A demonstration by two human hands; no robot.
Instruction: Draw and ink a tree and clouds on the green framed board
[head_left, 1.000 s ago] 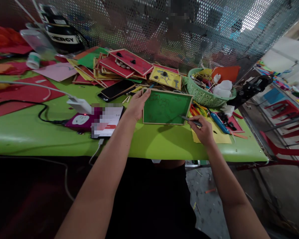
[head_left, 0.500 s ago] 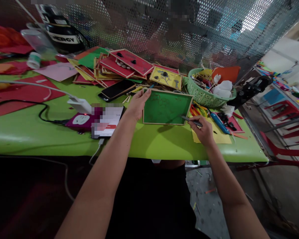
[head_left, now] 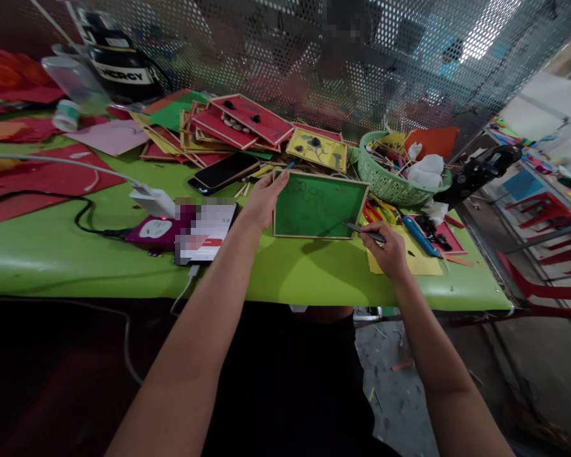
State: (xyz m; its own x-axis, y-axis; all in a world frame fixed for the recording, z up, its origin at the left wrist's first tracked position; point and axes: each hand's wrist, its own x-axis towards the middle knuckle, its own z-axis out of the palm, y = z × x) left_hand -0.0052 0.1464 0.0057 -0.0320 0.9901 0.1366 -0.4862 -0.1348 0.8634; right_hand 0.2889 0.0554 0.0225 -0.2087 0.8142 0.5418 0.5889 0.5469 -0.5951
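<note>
Firmly, right hand (head_left: 387, 249) around pen (head_left: 364, 231)

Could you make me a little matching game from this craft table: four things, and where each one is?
Things: 1 green board; 2 pen; 3 basket; 4 black phone.
Places: A in the right hand; B edge gripped by the left hand; C flat, just beyond the left hand; D pale green, right of the board.
Pairs: 1-B; 2-A; 3-D; 4-C.
</note>
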